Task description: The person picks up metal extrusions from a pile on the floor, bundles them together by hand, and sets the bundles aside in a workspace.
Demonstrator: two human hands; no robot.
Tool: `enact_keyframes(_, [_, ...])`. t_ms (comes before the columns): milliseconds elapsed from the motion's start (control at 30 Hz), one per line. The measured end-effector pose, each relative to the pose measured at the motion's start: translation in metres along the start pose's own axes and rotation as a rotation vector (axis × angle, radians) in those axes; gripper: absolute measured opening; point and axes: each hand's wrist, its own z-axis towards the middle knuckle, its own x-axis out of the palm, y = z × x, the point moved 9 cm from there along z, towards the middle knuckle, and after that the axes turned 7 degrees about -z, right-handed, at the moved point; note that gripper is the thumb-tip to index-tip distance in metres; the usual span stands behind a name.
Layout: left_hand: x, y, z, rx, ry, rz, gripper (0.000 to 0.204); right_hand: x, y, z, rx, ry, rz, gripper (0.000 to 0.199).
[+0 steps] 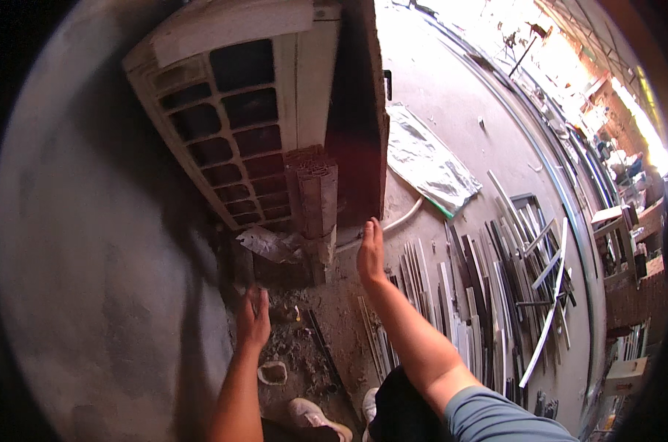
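Observation:
My left hand (253, 320) is low beside the grey wall, its fingers stretched forward with nothing in them. Further forward and to the right, my right hand (371, 254) is held up flat, palm turned inward, also holding nothing. Between and beyond the two hands stands an upright bundle of long profiles (317, 202), its ends showing at the top. Nearest to it is my right hand; I cannot tell whether they touch. Behind the bundle a pale panelled door or window frame (223, 132) leans by the wall. A crumpled silvery sheet (271, 244) lies at the bundle's left side.
Many loose metal strips (488, 295) lie across the floor at right. A flat silver-wrapped package (429, 158) lies further back, near a pale hose (404, 216). Debris and a dark bar (323, 342) are near my shoes (315, 416). The grey wall (91, 258) borders the left.

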Motion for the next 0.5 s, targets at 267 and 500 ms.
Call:
enact_keyframes(267, [0.051, 0.072, -0.144, -0.688, 0.046, -0.851, 0.087, -0.011, 0.141, -0.143, -0.211, 0.137, 0.003, 0.057])
enact_keyframes(500, [0.137, -0.019, -0.214, -1.098, 0.065, -1.362, 0.1, -0.067, 0.066, -0.291, -0.291, 0.893, -0.328, 0.055])
